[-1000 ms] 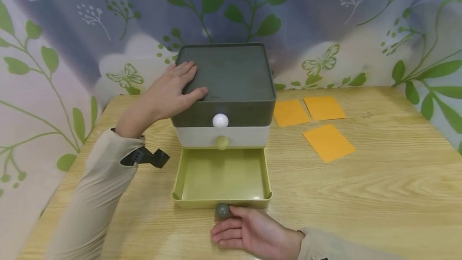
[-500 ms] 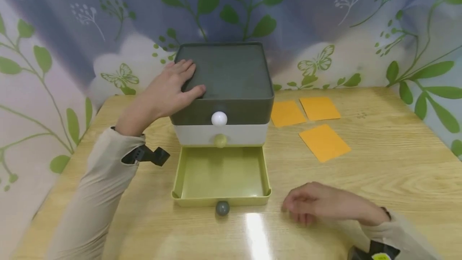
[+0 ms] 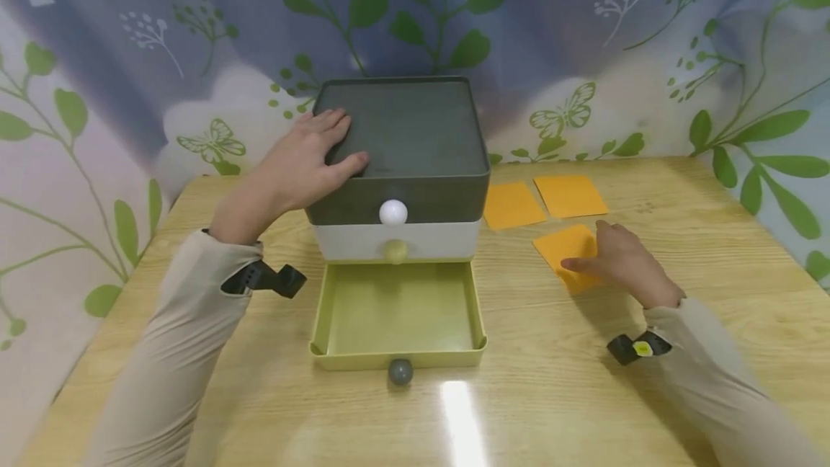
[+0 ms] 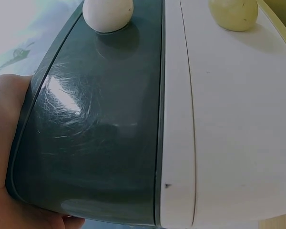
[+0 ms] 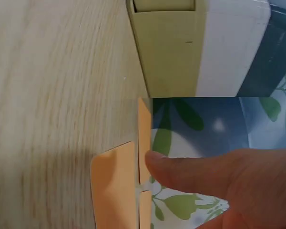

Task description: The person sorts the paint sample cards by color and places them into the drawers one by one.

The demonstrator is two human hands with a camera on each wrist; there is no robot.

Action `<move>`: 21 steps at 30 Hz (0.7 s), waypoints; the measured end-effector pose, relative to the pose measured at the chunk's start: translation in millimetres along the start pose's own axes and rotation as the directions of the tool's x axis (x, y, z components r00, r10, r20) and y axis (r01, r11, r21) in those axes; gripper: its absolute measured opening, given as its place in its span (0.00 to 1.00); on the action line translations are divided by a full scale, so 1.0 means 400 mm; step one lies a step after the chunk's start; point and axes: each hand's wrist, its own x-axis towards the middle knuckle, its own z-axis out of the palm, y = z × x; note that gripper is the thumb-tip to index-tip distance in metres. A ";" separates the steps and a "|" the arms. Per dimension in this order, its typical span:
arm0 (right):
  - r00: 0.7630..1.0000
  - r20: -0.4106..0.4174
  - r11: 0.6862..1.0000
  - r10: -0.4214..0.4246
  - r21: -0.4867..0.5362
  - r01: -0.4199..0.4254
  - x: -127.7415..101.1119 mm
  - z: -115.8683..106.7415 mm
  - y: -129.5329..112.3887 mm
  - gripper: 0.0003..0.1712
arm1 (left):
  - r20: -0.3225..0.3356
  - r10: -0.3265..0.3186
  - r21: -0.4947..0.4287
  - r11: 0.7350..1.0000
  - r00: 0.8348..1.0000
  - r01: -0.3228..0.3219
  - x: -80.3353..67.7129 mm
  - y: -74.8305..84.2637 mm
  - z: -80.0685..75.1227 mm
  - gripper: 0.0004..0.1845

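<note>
Both hands are occupied. Left hand (image 3: 305, 164) lies flat, fingers straight, on the upper left corner of the dark grey top of the drawer unit (image 3: 398, 164), left of frame centre; the left wrist view shows the palm against that rounded edge. Right hand (image 3: 619, 258) rests, fingers extended, on the near orange card (image 3: 564, 247) at right of centre, covering its lower right part; whether the thumb is under the edge cannot be told.

Key relation: the card lies directly beneath the right hand, flat on the table, long axis running from upper left to lower right of the frame. The open yellow-green drawer (image 3: 398, 312) lies to the left of it and lower in frame, mouth upward, its grey knob (image 3: 400, 372) toward the viewer. The right hand is plainly the nearer one.

Two more orange cards (image 3: 545, 200) lie above the first, just beside the unit.

Surface: light wooden table (image 3: 648, 380), glare patch at lower centre. Backdrop: leaf-and-butterfly printed cloth.
</note>
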 end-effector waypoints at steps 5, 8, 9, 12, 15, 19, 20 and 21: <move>0.998 0.011 0.997 0.054 -0.052 -0.053 0.015 0.003 -0.001 0.58 | 0.009 -0.009 0.000 1.000 1.000 0.009 0.003 0.001 0.001 0.40; 0.996 0.032 0.995 0.079 -0.059 -0.077 0.023 0.005 0.009 0.58 | 0.006 -0.014 -0.006 1.000 1.000 0.014 0.002 0.000 0.000 0.40; 0.996 0.038 0.995 0.086 -0.061 -0.084 0.026 0.005 0.012 0.58 | 0.003 -0.014 -0.007 1.000 1.000 0.014 0.001 -0.001 0.000 0.40; 0.994 0.058 0.994 0.092 -0.058 -0.089 0.035 0.005 0.023 0.58 | -0.004 -0.011 -0.006 1.000 1.000 0.011 -0.002 -0.002 0.000 0.39; 0.993 0.067 0.994 0.100 -0.042 -0.098 0.039 0.003 0.032 0.56 | -0.006 -0.010 -0.002 1.000 1.000 0.010 -0.002 -0.001 0.001 0.39; 0.994 0.062 0.996 0.089 -0.016 -0.088 0.039 0.000 0.036 0.57 | -0.016 -0.004 0.001 1.000 1.000 0.004 -0.004 -0.001 0.003 0.39; 0.994 0.059 0.996 0.087 -0.011 -0.086 0.040 0.001 0.035 0.57 | -0.017 -0.003 0.002 1.000 1.000 0.003 -0.005 -0.002 0.003 0.39; 0.995 0.058 0.996 0.085 -0.006 -0.085 0.039 0.001 0.035 0.56 | -0.018 0.000 0.003 1.000 1.000 0.000 -0.005 -0.002 0.003 0.39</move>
